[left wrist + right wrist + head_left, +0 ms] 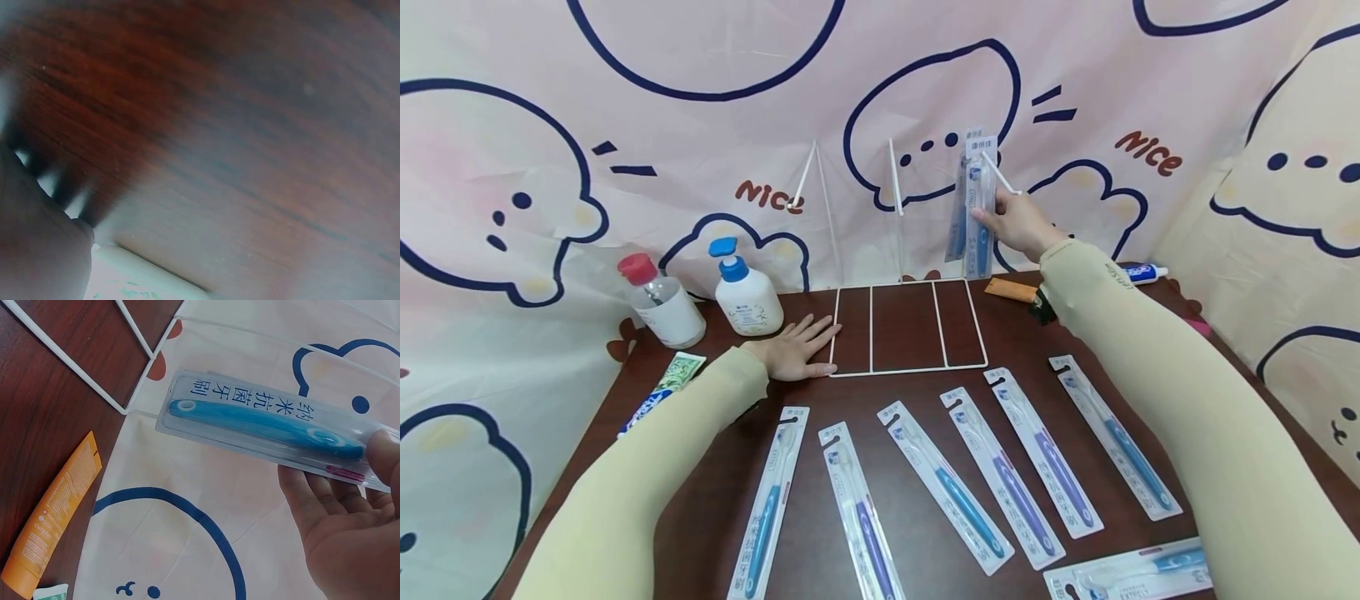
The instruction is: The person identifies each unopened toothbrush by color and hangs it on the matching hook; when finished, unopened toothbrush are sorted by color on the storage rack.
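At upper right, the right hand pinches a packaged toothbrush; a tug could tip the wire rack if the left hand, spread flat mid-frame, lifts.

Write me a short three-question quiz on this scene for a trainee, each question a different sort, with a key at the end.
1. Open question: What does the person's bare right hand hold?

2. True or false: The person's bare left hand lies with its fingers outstretched on the dark brown wood-grain table.

3. Multiple choice: What colour is the pump top of the rounded white plastic bottle?
A) Red
B) Blue
C) Green

Key:
1. A long, clear plastic, blue-handled toothbrush pack.
2. True.
3. B.
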The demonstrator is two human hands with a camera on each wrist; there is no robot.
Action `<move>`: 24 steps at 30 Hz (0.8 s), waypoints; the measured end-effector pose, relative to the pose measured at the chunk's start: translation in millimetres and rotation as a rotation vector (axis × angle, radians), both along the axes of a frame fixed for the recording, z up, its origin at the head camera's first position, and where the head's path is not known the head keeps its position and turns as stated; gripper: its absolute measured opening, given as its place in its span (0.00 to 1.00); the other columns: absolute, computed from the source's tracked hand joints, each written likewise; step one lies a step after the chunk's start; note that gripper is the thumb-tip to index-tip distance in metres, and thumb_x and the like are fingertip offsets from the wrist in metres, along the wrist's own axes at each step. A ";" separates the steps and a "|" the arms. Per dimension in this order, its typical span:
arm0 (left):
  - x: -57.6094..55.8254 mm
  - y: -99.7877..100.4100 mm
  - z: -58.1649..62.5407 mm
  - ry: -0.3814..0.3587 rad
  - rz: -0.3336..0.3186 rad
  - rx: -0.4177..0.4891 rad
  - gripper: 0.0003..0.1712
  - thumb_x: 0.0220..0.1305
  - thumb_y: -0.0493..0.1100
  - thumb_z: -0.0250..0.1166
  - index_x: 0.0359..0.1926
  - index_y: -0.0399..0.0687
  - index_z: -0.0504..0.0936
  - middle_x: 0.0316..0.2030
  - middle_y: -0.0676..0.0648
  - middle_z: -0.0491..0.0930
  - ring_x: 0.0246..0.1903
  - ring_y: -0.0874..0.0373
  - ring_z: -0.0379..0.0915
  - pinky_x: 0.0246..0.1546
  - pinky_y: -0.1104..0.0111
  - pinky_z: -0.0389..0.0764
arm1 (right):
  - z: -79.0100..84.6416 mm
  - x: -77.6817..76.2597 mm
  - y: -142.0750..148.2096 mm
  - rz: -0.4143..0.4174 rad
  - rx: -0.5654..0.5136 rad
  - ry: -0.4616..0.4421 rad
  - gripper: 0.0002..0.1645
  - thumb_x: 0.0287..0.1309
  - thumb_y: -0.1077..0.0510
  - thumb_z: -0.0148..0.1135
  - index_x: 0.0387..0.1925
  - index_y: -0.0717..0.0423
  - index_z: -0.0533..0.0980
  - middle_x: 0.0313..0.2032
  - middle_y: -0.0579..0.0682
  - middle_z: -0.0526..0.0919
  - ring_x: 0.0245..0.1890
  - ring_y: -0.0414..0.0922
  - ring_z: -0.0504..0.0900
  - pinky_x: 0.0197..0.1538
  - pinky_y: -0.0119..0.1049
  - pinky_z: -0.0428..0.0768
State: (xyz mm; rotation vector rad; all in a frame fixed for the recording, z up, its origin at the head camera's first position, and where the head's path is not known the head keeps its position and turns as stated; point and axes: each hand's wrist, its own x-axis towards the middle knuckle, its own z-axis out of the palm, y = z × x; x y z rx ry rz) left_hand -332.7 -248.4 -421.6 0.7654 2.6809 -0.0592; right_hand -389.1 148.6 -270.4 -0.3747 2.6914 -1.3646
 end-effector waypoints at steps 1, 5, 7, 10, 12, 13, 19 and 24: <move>0.4 0.8 0.6 0.003 -0.006 0.006 0.51 0.56 0.78 0.37 0.72 0.60 0.34 0.71 0.48 0.30 0.68 0.43 0.24 0.63 0.46 0.38 | 0.6 0.5 0.6 0.000 0.003 -0.003 0.37 0.65 0.45 0.46 0.71 0.47 0.48 0.62 0.59 0.65 0.57 0.55 0.70 0.56 0.50 0.68; 2.2 3.4 2.4 0.019 -0.016 0.008 0.50 0.56 0.77 0.37 0.72 0.59 0.35 0.71 0.47 0.32 0.68 0.42 0.25 0.63 0.46 0.40 | 2.3 3.2 3.1 -0.006 0.004 -0.018 0.37 0.65 0.45 0.47 0.71 0.43 0.47 0.63 0.57 0.64 0.57 0.54 0.70 0.55 0.49 0.69; 2.8 4.0 2.4 0.020 -0.011 0.001 0.51 0.56 0.78 0.36 0.72 0.61 0.35 0.71 0.48 0.31 0.68 0.43 0.25 0.63 0.47 0.40 | 2.2 4.3 4.9 -0.010 -0.008 -0.037 0.38 0.64 0.44 0.48 0.71 0.43 0.48 0.63 0.57 0.64 0.57 0.54 0.70 0.54 0.48 0.70; 3.4 3.5 1.5 0.016 -0.006 -0.005 0.51 0.55 0.78 0.36 0.72 0.61 0.34 0.71 0.49 0.31 0.68 0.43 0.24 0.63 0.47 0.39 | 1.3 7.0 9.9 -0.014 -0.016 -0.053 0.34 0.63 0.44 0.50 0.68 0.49 0.57 0.60 0.58 0.67 0.56 0.54 0.71 0.53 0.46 0.72; 3.2 2.9 0.7 0.014 0.001 -0.012 0.51 0.55 0.79 0.35 0.72 0.62 0.34 0.71 0.49 0.31 0.68 0.44 0.24 0.63 0.48 0.39 | -0.1 9.6 16.1 -0.008 -0.018 -0.055 0.30 0.63 0.45 0.52 0.62 0.54 0.63 0.56 0.59 0.69 0.54 0.54 0.71 0.51 0.46 0.73; 3.0 2.5 0.4 0.014 0.000 -0.008 0.51 0.55 0.79 0.35 0.72 0.61 0.34 0.71 0.49 0.31 0.68 0.43 0.24 0.63 0.47 0.39 | -1.0 11.6 20.1 -0.007 -0.013 -0.057 0.28 0.62 0.45 0.53 0.58 0.57 0.64 0.54 0.58 0.70 0.53 0.54 0.71 0.50 0.46 0.74; 2.3 0.8 0.2 0.026 -0.013 0.007 0.49 0.58 0.76 0.37 0.72 0.58 0.36 0.71 0.47 0.33 0.68 0.41 0.26 0.62 0.45 0.40 | -8.7 31.7 56.1 0.024 0.200 -0.084 0.26 0.61 0.43 0.54 0.52 0.57 0.68 0.44 0.59 0.75 0.41 0.51 0.74 0.44 0.45 0.76; -0.6 -0.2 -1.0 0.030 -0.014 0.014 0.50 0.57 0.77 0.38 0.72 0.60 0.36 0.71 0.48 0.32 0.68 0.42 0.26 0.62 0.45 0.41 | -25.2 65.7 86.4 0.072 0.461 -0.160 0.29 0.59 0.39 0.54 0.50 0.58 0.72 0.38 0.57 0.78 0.36 0.51 0.76 0.38 0.44 0.76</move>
